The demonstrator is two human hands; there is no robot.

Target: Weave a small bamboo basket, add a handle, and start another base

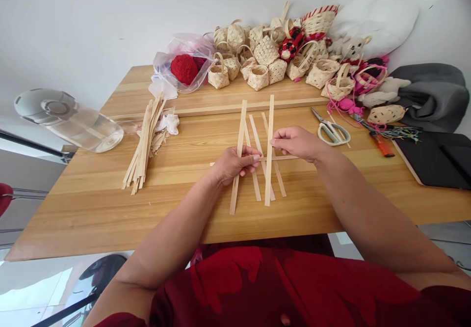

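Observation:
My left hand (235, 165) is closed over a pale wooden strip (242, 125) that runs lengthwise, thumb and fingers together where a crosswise strip (285, 158) passes. My right hand (294, 143) pinches the edge of another lengthwise strip (269, 179), which lies over the crosswise one. Between and beside these, thinner strips (254, 125) lie slanted on the table, crossing the crosswise strip. The left fingers hide part of that crossing, so the exact over-and-under order there cannot be seen.
A bundle of strips (142, 155) lies left, near a clear bottle (91, 130). Scissors (333, 130) and an orange lighter-like object (382, 145) lie right. Small woven baskets (258, 77), red yarn (184, 69) in plastic, and a long wooden bar (221, 110) are behind. A black tablet-like object (434, 157) sits far right.

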